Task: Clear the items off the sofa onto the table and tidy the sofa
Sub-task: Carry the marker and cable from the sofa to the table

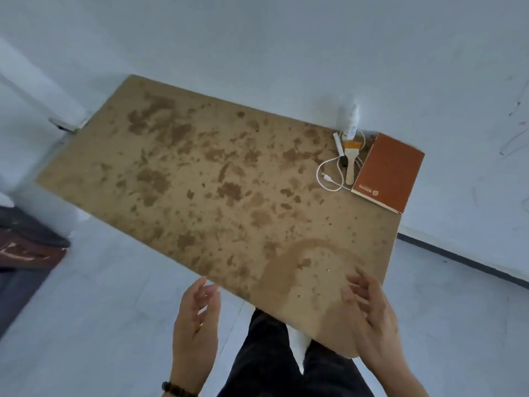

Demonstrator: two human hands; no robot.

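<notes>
A stained brown table [200, 173] fills the middle of the view. At its far right corner lie an orange book [389, 171], a small brush with a pale handle [349, 161], a white marker [338, 146] and a coiled white cable [329, 179]. A white tube [352, 121] leans at the wall behind them. My left hand [196, 319] hovers empty in front of the table's near edge, fingers relaxed. Over the near right corner my right hand [372, 310] is empty too, fingers spread. Only a dark sofa edge [25, 245] shows at the far left.
A white wall runs behind the table, with a dark baseboard [463, 259] at the right. Pale floor lies to the left and right of the table. My dark trousers [274, 362] show below the table edge.
</notes>
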